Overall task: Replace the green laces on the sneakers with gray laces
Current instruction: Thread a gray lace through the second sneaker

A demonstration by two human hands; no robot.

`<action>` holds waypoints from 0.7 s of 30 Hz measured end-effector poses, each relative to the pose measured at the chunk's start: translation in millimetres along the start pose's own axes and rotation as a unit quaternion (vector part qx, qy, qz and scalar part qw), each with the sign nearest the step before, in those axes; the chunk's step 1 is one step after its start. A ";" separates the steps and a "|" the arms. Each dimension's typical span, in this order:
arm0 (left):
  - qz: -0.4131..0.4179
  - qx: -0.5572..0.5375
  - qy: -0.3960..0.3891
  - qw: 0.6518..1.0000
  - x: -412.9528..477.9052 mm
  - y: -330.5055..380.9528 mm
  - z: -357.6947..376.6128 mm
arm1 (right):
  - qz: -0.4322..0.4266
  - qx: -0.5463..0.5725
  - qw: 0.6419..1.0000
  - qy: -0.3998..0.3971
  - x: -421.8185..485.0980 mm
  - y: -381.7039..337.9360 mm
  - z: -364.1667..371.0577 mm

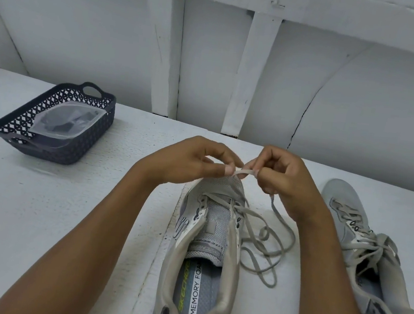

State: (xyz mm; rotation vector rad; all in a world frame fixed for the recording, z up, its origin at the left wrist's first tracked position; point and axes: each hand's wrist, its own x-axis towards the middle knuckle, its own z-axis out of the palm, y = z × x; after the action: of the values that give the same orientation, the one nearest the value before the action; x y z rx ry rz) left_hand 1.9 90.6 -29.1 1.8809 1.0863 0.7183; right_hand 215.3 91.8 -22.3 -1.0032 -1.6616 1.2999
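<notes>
While a sneaker (204,248) is lying just beneath them on the desk (63,203), the left hand (189,160) and right hand (285,175) are pinching a gray lace (247,172).

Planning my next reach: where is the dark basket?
Head view: the dark basket sits far left on the white table, well left of the left hand.

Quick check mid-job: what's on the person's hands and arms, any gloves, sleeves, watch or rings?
Nothing worn shows. The left hand and right hand are ungloved, with no rings on the visible fingers. The left forearm and right forearm are bare to the frame's edge: no sleeves, watch or bands. Visible nails are short, unpainted.
</notes>
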 end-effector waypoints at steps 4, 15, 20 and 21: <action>-0.021 -0.092 0.034 0.995 -5.4 4.1 -5.4 | 0.006 -0.026 0.997 0.070 -0.5 -0.3 -5.0; -0.018 -0.006 -0.002 1.000 -1.7 8.8 6.1 | 0.002 0.097 0.993 0.073 1.9 -3.3 -0.4; -0.031 -0.022 0.063 0.997 -5.9 -0.9 -16.7 | 0.045 0.092 0.984 0.148 3.4 -0.3 -10.4; -0.032 -0.022 0.067 0.997 -7.5 -1.8 -20.2 | 0.062 0.088 0.983 0.147 3.0 0.3 -12.1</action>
State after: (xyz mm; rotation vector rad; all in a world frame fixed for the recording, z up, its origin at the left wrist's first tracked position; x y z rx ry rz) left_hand -18.2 92.1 -21.3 1.7728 1.2011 0.8346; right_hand 225.3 99.0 -20.2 -1.1450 -1.2569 1.2824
